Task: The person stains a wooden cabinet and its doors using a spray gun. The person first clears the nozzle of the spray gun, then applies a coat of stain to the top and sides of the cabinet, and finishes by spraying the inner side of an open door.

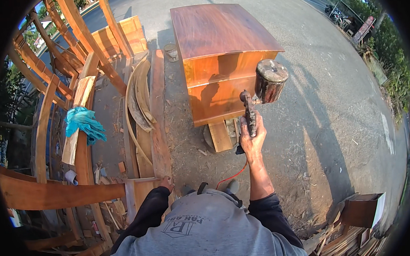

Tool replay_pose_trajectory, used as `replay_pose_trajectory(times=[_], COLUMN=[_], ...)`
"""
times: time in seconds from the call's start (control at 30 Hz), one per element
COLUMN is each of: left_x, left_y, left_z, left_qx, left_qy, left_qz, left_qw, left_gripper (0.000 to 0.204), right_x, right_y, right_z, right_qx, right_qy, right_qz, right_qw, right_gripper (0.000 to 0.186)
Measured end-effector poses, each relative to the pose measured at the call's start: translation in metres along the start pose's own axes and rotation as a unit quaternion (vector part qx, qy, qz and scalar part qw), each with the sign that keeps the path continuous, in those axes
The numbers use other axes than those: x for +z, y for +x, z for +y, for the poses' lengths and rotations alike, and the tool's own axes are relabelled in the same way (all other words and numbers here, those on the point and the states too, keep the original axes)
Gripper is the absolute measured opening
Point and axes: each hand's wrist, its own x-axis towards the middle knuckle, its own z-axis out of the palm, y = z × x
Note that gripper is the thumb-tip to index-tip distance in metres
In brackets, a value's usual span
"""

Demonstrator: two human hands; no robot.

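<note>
**Gripping a spray gun (251, 119) before a wooden cabinet (223, 31)**

Holding the spray gun by its handle in the right hand (255, 142), with fingers closed round it. Fitted at the gun's side with a round, lidded cup (270, 85), heavily stained in dark brown. Trailing a red hose (234, 174) from below the hand, down toward the grey shirt (204, 224).

Reaching low to the left with the left hand (167, 183), at the end of a short board (144, 188). Perhaps grasping that end, perhaps only resting there; cannot tell, with so little of the fingers on show beyond the dark sleeve (149, 206).

Facing, just past the gun, the cabinet, with a glossy reddish-brown top and a lighter orange-brown front. Marked across that front by the shadow of a hand and tool. Raised off the ground on a wooden support (220, 136).

Flanked on the left by a round container (170, 51), then by a long plank (158, 111) and curved wooden pieces (143, 92). Backed farther left by upright wooden frames (84, 28) and a pale timber (71, 147) draped with a blue cloth (83, 124).

Bordered at the lower right by a brown box (358, 211) near heaped wood strips (345, 246). Surrounded by grey pavement (336, 95), with greenery (392, 74) along the right edge.
</note>
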Motion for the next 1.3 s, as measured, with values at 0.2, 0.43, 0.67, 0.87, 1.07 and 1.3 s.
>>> replay_pose_trajectory(times=[0.2, 0.43, 0.67, 0.87, 1.07, 1.3], left_x=[-0.009, -0.020, -0.012, -0.014, -0.008, -0.006], left_y=[0.014, -0.007, -0.008, -0.009, -0.002, 0.002], left_z=[-0.075, -0.026, 0.002, 0.027, 0.026, 0.001], left_qx=[0.017, -0.030, -0.015, -0.009, -0.016, -0.022], left_qy=[0.101, 0.004, 0.009, 0.012, 0.017, -0.016], left_qz=[0.038, 0.033, 0.041, 0.041, 0.035, 0.038], left_qw=[0.994, 0.999, 0.999, 0.999, 0.999, 0.999], left_gripper=[0.062, 0.061, 0.060, 0.061, 0.063, 0.063], right_x=[0.061, 0.056, -0.002, -0.061, -0.078, -0.032], right_y=[-0.039, -0.030, 0.017, 0.053, 0.086, 0.070], right_z=[-0.029, -0.041, -0.019, -0.007, -0.019, -0.049], right_qx=[0.013, 0.020, -0.007, -0.019, -0.090, -0.030], right_qy=[0.059, 0.078, 0.037, -0.088, -0.157, -0.025], right_qz=[-0.110, -0.106, 0.017, 0.132, 0.217, 0.065], right_qw=[0.992, 0.991, 0.999, 0.987, 0.959, 0.997], right_gripper=[0.037, 0.045, 0.037, 0.038, 0.039, 0.041])
